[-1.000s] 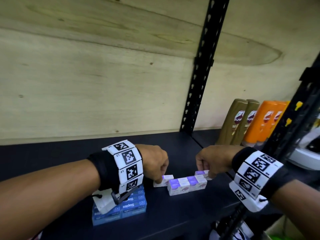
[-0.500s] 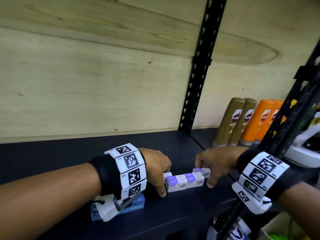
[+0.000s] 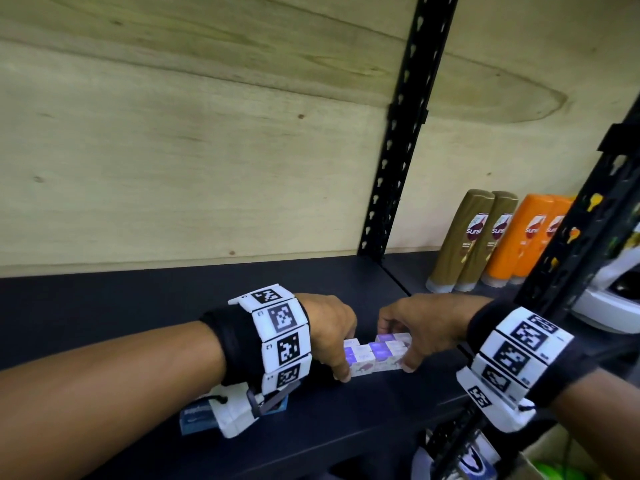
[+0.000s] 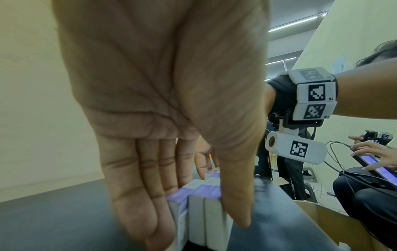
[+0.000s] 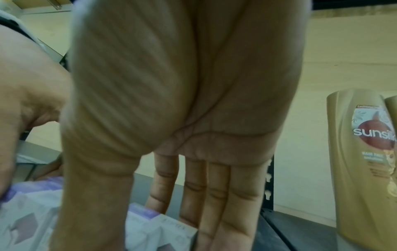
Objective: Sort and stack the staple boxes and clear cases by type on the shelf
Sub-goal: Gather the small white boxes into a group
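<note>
Several white and purple staple boxes [image 3: 375,356] sit packed together on the dark shelf [image 3: 138,313]. My left hand [image 3: 341,355] pinches their left end, thumb at the front corner and fingers behind. My right hand [image 3: 398,348] pinches the right end the same way. In the left wrist view the boxes [image 4: 201,212] stand between the thumb and straight fingers of my left hand [image 4: 197,229]. In the right wrist view my right hand [image 5: 154,241] reaches down over the boxes [image 5: 150,225]. A stack of blue staple boxes [image 3: 197,415] lies mostly hidden under my left wrist. No clear case shows.
Brown shampoo bottles [image 3: 471,244] and orange ones [image 3: 533,237] stand at the back right, past a black upright [image 3: 398,168]. A wooden back panel closes the shelf. Another person's hands [image 4: 376,156] work on a device off to the right, beside a cardboard box [image 4: 335,225].
Both hands have closed in from either side. The loose white and purple boxes, spread apart a second ago, now sit pressed into one tight group between my hands.
</note>
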A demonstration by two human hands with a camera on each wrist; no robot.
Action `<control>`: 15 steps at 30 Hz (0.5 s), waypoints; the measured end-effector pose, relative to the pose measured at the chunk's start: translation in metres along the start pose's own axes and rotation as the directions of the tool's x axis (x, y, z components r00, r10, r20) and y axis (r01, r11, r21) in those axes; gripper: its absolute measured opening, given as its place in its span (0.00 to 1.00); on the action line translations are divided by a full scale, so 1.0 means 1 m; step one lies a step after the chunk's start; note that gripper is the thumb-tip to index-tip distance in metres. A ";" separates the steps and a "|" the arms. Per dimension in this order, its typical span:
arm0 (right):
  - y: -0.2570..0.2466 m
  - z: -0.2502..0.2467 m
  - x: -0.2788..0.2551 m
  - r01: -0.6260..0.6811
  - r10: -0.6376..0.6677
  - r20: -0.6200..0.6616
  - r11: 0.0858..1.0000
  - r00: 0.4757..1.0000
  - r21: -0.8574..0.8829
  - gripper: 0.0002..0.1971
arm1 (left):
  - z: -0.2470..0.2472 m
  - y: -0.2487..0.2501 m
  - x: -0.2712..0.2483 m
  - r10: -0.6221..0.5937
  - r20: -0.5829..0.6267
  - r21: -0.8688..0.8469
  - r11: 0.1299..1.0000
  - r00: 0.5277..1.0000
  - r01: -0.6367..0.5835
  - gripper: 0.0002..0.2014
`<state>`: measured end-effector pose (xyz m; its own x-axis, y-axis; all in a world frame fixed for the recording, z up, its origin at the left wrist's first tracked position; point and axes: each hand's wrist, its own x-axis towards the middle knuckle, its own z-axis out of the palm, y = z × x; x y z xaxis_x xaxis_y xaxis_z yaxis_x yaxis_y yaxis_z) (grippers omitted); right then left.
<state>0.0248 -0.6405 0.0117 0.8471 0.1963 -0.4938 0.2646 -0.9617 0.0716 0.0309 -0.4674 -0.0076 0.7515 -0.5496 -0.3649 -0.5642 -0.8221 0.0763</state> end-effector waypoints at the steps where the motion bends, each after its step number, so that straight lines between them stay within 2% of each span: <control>1: -0.001 0.000 0.001 0.006 -0.006 -0.002 1.000 1.000 -0.002 0.25 | 0.000 0.000 0.001 0.001 0.000 -0.003 1.000 1.000 -0.001 0.24; 15: -0.010 0.001 0.005 0.093 -0.094 -0.029 0.995 0.995 -0.047 0.27 | 0.002 0.005 0.006 0.011 -0.051 -0.012 1.000 0.999 -0.012 0.23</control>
<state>0.0256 -0.6304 0.0075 0.8314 0.2918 -0.4728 0.3638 -0.9291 0.0664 0.0319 -0.4741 -0.0112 0.7615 -0.5656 -0.3165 -0.5688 -0.8173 0.0920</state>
